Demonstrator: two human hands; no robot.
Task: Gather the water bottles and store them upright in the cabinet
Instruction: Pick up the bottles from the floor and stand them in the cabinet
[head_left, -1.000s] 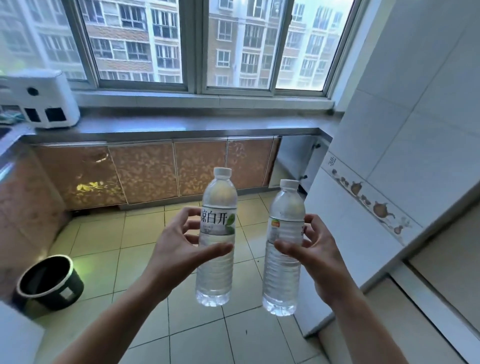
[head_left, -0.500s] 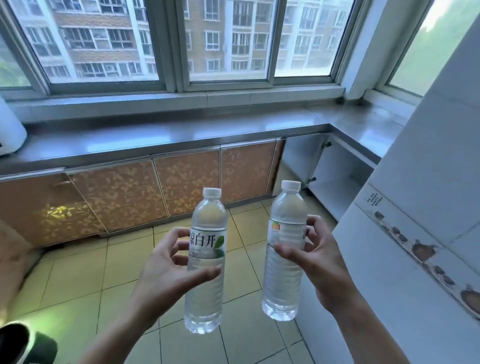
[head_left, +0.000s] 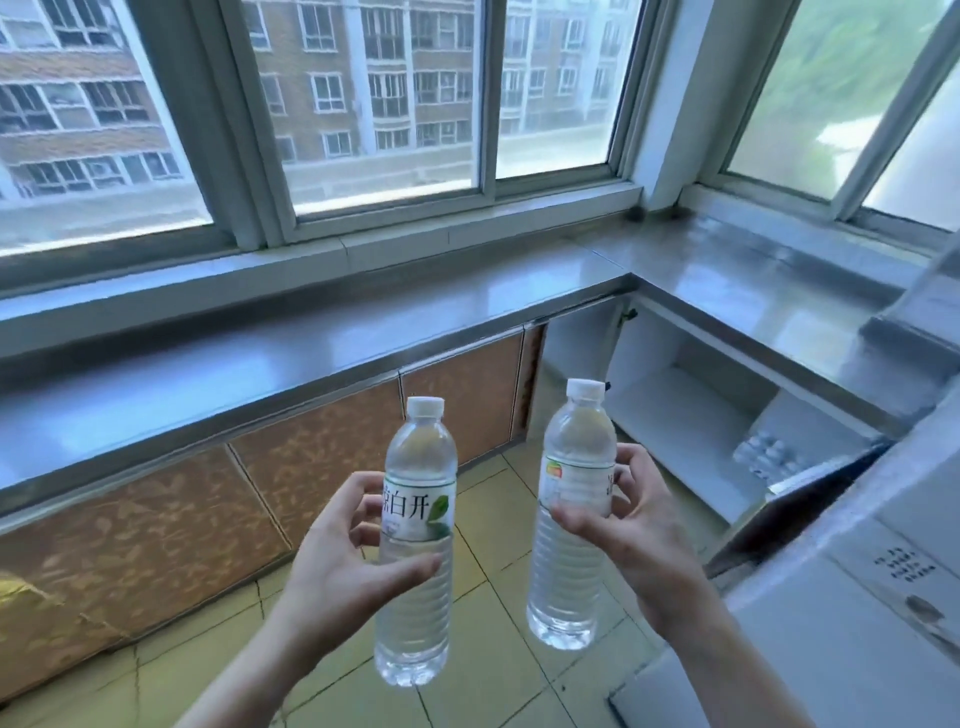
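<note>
Bottles' goal, the cabinet: its open white bay under the steel counter has swung into full view at right since a second ago; bottle caps already stand inside.
Left bottle: upright in mid-air, left hand wrapped round its label.
Right bottle: upright, right hand gripping its middle.
Meaning: gathering looks done; carrying toward the bay comes next.

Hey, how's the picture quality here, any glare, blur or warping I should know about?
Head view: daylight from the windows glares off the steel countertop; wide-angle lens bends the window frames; cabinet contents look smeared; both bottles stay sharp.
</note>
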